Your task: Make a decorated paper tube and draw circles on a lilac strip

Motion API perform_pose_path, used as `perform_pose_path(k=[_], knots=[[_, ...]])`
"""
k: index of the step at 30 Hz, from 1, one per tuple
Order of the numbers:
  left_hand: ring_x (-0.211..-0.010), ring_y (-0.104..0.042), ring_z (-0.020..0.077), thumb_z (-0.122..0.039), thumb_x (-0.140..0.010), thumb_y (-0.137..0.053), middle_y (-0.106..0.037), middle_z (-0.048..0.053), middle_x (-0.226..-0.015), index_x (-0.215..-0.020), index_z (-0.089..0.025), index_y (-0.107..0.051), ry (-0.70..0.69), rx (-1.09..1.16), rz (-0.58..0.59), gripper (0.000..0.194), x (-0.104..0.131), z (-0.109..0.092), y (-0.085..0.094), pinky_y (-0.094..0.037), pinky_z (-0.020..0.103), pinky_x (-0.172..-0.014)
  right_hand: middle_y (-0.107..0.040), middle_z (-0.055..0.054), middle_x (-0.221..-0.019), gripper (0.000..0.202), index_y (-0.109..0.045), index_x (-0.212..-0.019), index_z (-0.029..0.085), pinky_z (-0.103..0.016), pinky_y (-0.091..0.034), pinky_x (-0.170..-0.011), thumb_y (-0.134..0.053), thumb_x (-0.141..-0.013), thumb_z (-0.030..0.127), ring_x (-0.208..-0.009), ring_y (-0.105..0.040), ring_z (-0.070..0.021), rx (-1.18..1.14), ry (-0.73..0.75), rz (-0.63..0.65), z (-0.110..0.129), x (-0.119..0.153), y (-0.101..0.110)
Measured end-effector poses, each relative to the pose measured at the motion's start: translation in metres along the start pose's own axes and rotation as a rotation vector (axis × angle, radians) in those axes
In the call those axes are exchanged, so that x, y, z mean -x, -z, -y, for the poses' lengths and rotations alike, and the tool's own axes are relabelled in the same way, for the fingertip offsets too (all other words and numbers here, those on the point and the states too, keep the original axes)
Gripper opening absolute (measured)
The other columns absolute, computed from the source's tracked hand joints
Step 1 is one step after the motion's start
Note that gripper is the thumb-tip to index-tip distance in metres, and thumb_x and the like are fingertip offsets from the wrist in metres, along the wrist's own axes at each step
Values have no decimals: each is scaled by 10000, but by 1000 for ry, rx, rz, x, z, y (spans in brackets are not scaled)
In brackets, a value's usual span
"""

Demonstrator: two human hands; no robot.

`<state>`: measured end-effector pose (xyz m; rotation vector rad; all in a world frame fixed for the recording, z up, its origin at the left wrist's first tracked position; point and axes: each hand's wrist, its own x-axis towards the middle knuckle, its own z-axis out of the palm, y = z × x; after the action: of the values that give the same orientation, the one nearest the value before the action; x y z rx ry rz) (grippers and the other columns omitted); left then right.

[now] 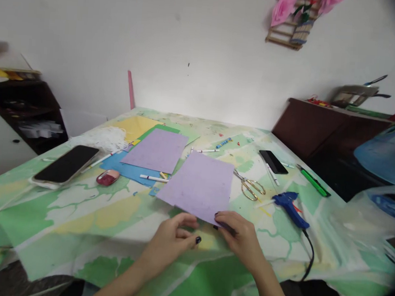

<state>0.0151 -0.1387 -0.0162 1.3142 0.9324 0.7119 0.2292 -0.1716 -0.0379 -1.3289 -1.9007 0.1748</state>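
While the right hand (242,236) pinches its near right corner between thumb and fingers, one rectangular lilac sheet of paper (200,182) slants above a green, white and yellow patterned table (91,221). Just beside this sheet's near edge, the left hand (173,236) has its fingers loosely curled, thumb apart from them; whether they touch the paper cannot be told.

A second lilac sheet (158,150) lies beyond the held sheet to its left, over one green sheet (167,128) and one blue sheet (113,161), with one yellow sheet (129,126) farther beyond.

Just right of the held sheet is one pair of scissors with gold-coloured handles (243,178); farther right are one blue glue gun (296,213) and one bright green cutter knife (313,182).

Two phones flank the held sheet: one pale-cased phone with a dark screen (66,163) well to its left, one slim black phone (273,162) to its right. One small pink-and-red rounded object (107,177) lies left of it. Beyond it is one short blue patterned stick (223,143), its markings too small to read.
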Motion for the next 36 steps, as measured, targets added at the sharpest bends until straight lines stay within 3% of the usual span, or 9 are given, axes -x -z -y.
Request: perform_pose_path(k=[2,4,6,8,12,20,27,33,36], knots=[[-549,-617,153,-240,-759,-650,-671,60,-732,-788,-177,-657,-203,-312,-91,70,13,7,10,-499,239,-493,-715,-88,-967,174,-683,-921,205,-382,-537,-837,-544,-835,145,-944,-656,-217,-15,-38,11,-2,9,3],[-643,-606,166,-208,-791,-625,-670,62,-793,-839,-193,-670,-543,-593,-236,68,17,10,21,-506,270,-587,-720,-90,-983,174,-695,-915,200,-401,-531,-867,-543,-842,155,-980,-654,-227,-23,-46,5,-1,13,4],[-833,-580,207,-162,-815,-603,-662,75,-916,-942,-200,-659,-777,-799,-257,144,14,12,29,-496,339,-747,-723,-90,-986,174,-704,-914,197,-418,-522,-888,-549,-843,164,-994,-653,-233,-35,-55,-7,1,15,4],[-912,-529,219,-117,-837,-566,-646,85,-960,-983,-183,-638,-864,-935,-196,175,7,13,36,-470,366,-802,-726,-82,-981,175,-710,-910,202,-423,-517,-898,-551,-846,171,-999,-652,-231,-47,-72,-19,2,15,3],[-890,-501,200,-80,-870,-495,-629,85,-933,-978,-156,-614,-899,-1044,-65,178,-10,16,47,-457,350,-797,-726,-70,-977,208,-707,-919,209,-410,-520,-893,-511,-865,169,-1005,-649,-219,-84,-108,-41,3,15,3],[-840,-478,190,14,-864,-314,-561,76,-880,-893,-141,-556,-813,-1075,72,289,-27,13,53,-432,336,-767,-709,-78,-986,204,-665,-942,206,-396,-510,-884,-487,-864,142,-997,-635,-213,-61,-174,-26,14,12,5],[-713,-498,171,-108,-884,-331,-546,29,-757,-783,-179,-486,-563,-936,78,198,-40,1,52,-406,289,-653,-678,-69,-794,148,-664,-841,193,-373,-464,-743,-522,-865,159,-783,-596,-204,90,-72,-54,31,-5,1],[-683,-540,159,-177,-826,-455,-585,-6,-730,-780,-195,-499,-284,-785,145,66,-50,-19,55,-386,258,-633,-650,-57,-749,168,-696,-726,179,-299,-429,-648,-559,-739,83,-703,-572,-187,-11,-399,171,30,-21,6],[-666,-560,157,-187,-781,-502,-615,-13,-706,-784,-202,-536,-219,-687,156,37,-57,-21,57,-384,246,-617,-649,-42,-710,177,-689,-692,178,-281,-400,-626,-540,-717,86,-659,-560,-172,-13,-483,264,30,-31,9]])
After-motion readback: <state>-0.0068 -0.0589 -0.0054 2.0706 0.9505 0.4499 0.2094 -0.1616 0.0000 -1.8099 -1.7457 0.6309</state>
